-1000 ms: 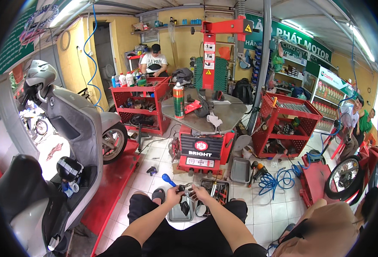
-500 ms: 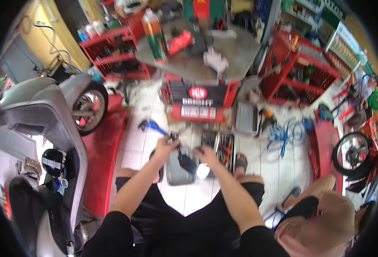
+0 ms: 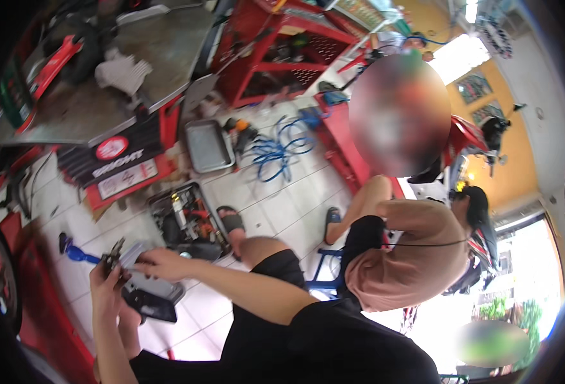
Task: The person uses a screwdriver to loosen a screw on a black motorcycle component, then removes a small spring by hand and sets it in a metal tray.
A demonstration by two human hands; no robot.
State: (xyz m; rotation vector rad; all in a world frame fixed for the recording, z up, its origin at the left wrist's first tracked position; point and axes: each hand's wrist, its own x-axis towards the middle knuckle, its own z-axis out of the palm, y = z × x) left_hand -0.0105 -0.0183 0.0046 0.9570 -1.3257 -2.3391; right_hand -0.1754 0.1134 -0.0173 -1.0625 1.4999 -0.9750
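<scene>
My left hand grips a small dark metal part, held up near the lower left. A blue piece juts leftward beside it; I cannot tell whether it is attached. My right hand is just right of the part, fingers curled, what they hold unclear. A black flat piece shows below my hands, over a grey tray on the tiled floor. A tray of tools lies beyond them.
A steel-topped machine, red trolley, empty metal tray and coiled blue hose are ahead. A co-worker bends close on my right beside a red lift. A wheel is far left.
My view has swung down and to the right, shifting my hands to the lower left and bringing more of the co-worker into view. My hands remain together at the part.
</scene>
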